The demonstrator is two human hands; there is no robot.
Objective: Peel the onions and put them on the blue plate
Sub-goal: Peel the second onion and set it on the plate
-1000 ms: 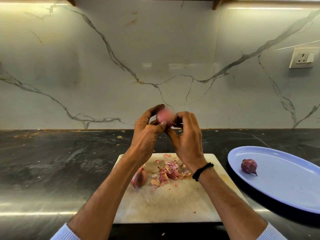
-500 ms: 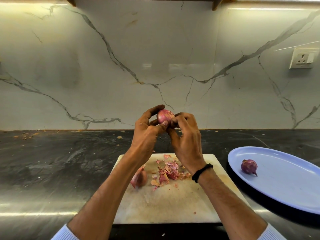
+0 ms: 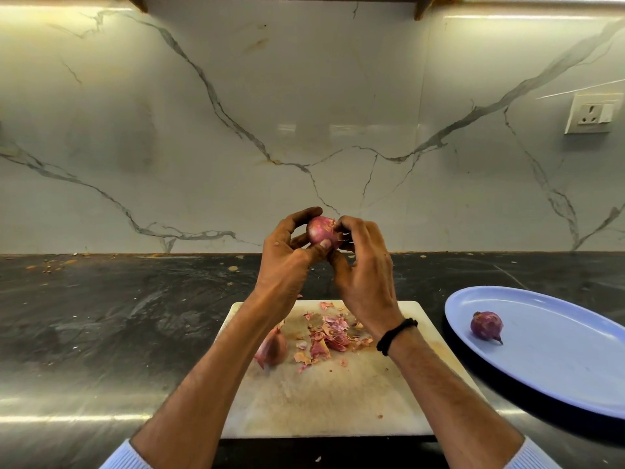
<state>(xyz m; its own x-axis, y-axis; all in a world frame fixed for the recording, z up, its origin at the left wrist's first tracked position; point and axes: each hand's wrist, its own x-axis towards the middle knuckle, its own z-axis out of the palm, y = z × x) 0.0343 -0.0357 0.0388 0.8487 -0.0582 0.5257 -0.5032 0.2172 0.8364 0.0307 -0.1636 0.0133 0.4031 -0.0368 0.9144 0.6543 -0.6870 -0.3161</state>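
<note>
Onion [image 3: 319,231] gripped by L hand [image 3: 284,262] + R hand [image 3: 367,275] | board [image 3: 321,401]: peels [image 3: 329,336], 2nd onion [image 3: 274,348] | blue plate [image 3: 558,367]: 3rd onion [image 3: 486,325]

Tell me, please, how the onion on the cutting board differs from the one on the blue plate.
The board onion looks pale pink and papery; the plate onion is darker purple. The board onion lies beside peel scraps; the plate onion lies alone. Both are small, and nothing holds them.

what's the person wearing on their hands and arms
Both hands are bare, no gloves: left hand, right hand. A black band circles the right wrist. The forearms are uncovered; a pale blue ribbed left sleeve and right sleeve show only at the bottom edge.
</note>
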